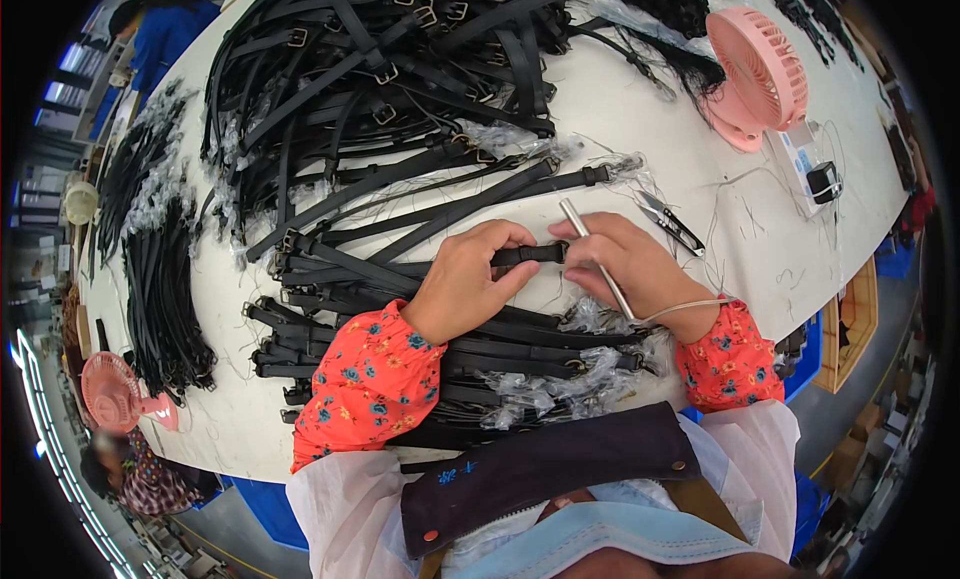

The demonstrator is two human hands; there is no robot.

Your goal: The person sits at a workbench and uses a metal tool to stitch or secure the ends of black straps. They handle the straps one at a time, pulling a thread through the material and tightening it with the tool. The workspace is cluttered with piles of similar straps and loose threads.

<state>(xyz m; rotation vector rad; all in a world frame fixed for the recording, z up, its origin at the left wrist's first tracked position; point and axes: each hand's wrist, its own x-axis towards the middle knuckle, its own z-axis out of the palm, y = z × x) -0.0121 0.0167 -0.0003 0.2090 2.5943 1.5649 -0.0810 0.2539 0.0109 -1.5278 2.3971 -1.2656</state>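
My left hand [465,279] grips a black belt [530,254] between thumb and fingers, its buckle end pointing toward my right hand. Closed around a slim silver pen-shaped tool [575,219] with a cord at its lower end, my right hand [635,264] has its fingertips close beside that belt end. Whether those fingertips also pinch the belt is hidden. Beneath both hands lie more black belts [470,359] with metal buckles, some wrapped in clear plastic. Thread snips [675,224] rest on the white table just right of my right hand.
A large heap of buckled belts [400,59] covers the far side of the white table [740,229]. Bundled black straps [160,289] lie at left. Pink fans stand at the far right [755,69] and left edge [112,394], with a power strip [800,164] nearby. Other people sit at left.
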